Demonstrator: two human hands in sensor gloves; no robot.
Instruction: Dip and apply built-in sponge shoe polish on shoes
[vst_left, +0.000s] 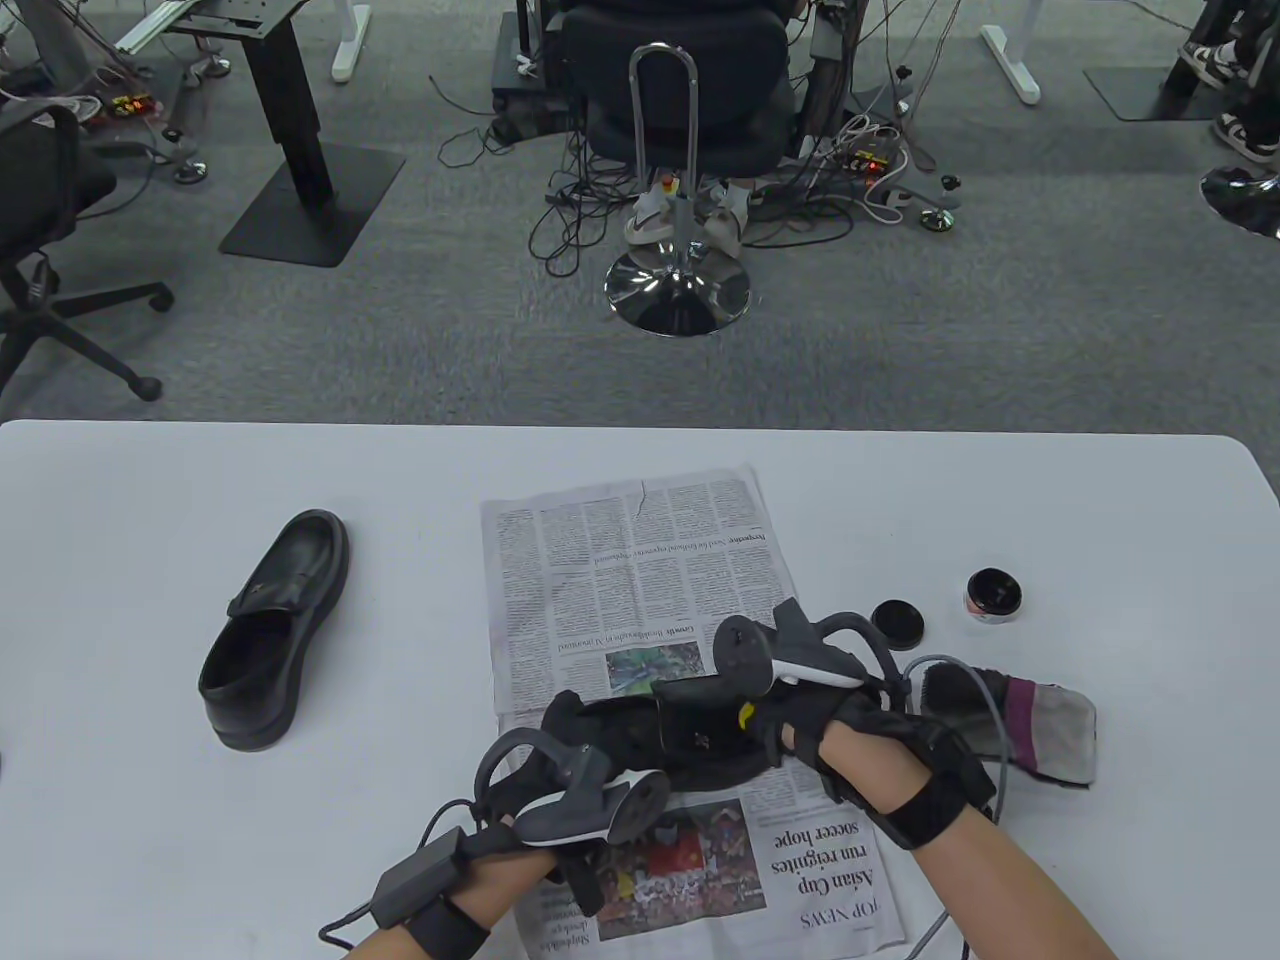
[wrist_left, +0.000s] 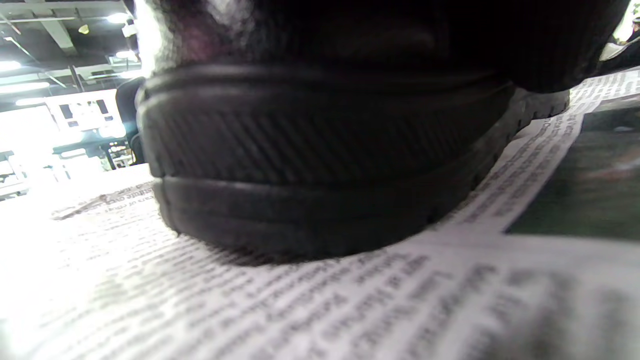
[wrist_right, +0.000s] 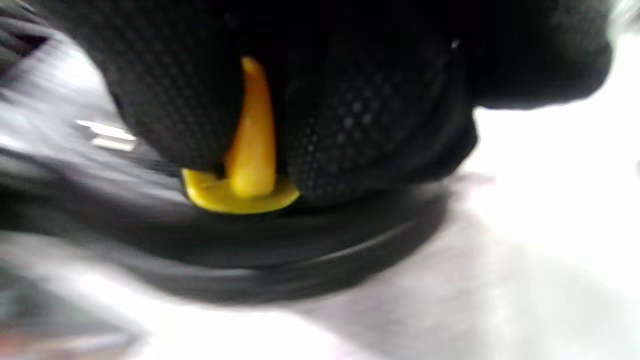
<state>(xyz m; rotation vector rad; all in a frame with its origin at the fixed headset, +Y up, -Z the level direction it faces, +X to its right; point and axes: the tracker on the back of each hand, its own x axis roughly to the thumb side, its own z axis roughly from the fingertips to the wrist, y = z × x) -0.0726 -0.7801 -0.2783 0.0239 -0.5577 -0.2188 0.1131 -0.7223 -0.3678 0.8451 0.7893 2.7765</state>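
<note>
A black shoe (vst_left: 690, 742) lies on a newspaper (vst_left: 630, 570) in the middle of the table. My left hand (vst_left: 572, 742) grips its near-left end; the left wrist view shows its ribbed sole (wrist_left: 325, 165) resting on the newspaper (wrist_left: 300, 300). My right hand (vst_left: 790, 722) pinches a yellow-handled sponge applicator (vst_left: 745, 713) and presses it on the shoe's upper. In the right wrist view the yellow applicator (wrist_right: 245, 170) sits between my gloved fingers (wrist_right: 360, 120), against the shoe (wrist_right: 300, 250). A second black shoe (vst_left: 270, 630) stands on the table at the left.
An open polish tin (vst_left: 993, 595) and its black lid (vst_left: 897, 622) sit right of the newspaper. A grey and purple cloth (vst_left: 1040, 725) lies beside my right wrist. The table's far edge (vst_left: 640, 428) faces office chairs and cables on the floor.
</note>
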